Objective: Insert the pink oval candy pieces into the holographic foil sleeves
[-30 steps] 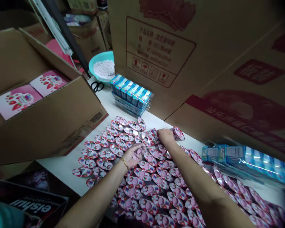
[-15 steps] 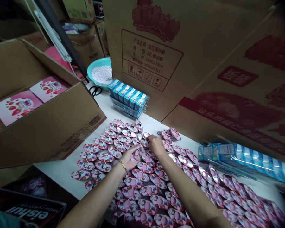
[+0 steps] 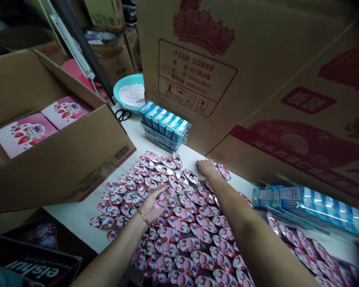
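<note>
My left hand [image 3: 155, 203], palm up with a gold bracelet at the wrist, cups a few pink round candies [image 3: 158, 204] in its curled fingers. It hovers over many oval red-and-white packs [image 3: 167, 247] laid out in rows. Pink round pieces sit in the centres of the packs nearer to me, while several at the far left have dark centres. Beyond the rows, my right hand [image 3: 207, 167] reaches down to the white tabletop [image 3: 194, 153], its fingers bent together. Whatever lies under those fingertips is hidden. Beside it, an oval pack [image 3: 224, 171] leans near the large carton.
A large printed carton [image 3: 257, 79] walls off the back and right. Blue packs in clear wrap [image 3: 164, 125] stand against it, with more blue packs [image 3: 305, 199] at right. A turquoise basin [image 3: 119, 89], black scissors [image 3: 124, 114] and an open carton [image 3: 86, 151] with pink boxes are leftward.
My right hand has moved from the oval packs to the far side, covering the spot where a small dark round piece lay. My left hand has drawn slightly left and down, still holding candies.
</note>
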`<state>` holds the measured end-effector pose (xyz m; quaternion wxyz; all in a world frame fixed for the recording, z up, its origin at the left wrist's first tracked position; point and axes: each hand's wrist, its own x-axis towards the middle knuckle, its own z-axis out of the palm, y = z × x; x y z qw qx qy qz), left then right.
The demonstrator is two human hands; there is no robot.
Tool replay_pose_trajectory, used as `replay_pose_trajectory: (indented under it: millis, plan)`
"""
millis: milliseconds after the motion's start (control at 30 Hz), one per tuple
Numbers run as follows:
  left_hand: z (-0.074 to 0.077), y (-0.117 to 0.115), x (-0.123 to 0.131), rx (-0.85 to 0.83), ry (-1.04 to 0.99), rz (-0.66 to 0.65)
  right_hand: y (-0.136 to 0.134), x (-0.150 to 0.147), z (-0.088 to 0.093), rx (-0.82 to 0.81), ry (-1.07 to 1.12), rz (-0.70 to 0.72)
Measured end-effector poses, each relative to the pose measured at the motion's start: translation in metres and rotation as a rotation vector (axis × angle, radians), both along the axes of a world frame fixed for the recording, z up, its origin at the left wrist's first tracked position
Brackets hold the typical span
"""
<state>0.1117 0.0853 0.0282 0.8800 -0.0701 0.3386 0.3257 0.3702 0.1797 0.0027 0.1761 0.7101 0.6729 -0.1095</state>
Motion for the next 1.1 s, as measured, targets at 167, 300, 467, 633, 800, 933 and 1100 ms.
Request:
replay_pose_trajectory:
  millis: [167,300,467,633,800,933,1100]
  plan:
    - [0.0,-0.002,0.004,-0.028,-0.023,-0.02,-0.004,0.012,0.018,0.135,0.203,-0.052]
    - [0.001,-0.003,0.002,-0.008,-0.034,-0.027,-0.02,0.005,0.024,0.191,0.626,-0.184]
    - [0.001,-0.01,-0.001,0.009,-0.035,-0.032,-0.04,-0.024,0.027,0.085,0.365,-0.118]
    - [0.001,-0.016,0.0,0.004,-0.053,-0.04,-0.03,-0.042,0.025,-0.066,0.134,-0.239]
    - [0.0,-0.016,0.002,0.008,-0.068,-0.039,-0.028,-0.044,0.013,-0.101,0.169,-0.284]
    - [0.0,-0.019,0.008,0.023,-0.033,-0.044,-0.035,-0.037,0.013,-0.066,0.215,-0.305]
    - [0.002,-0.019,0.004,0.031,-0.041,-0.055,-0.053,-0.024,0.037,0.169,0.275,-0.34]
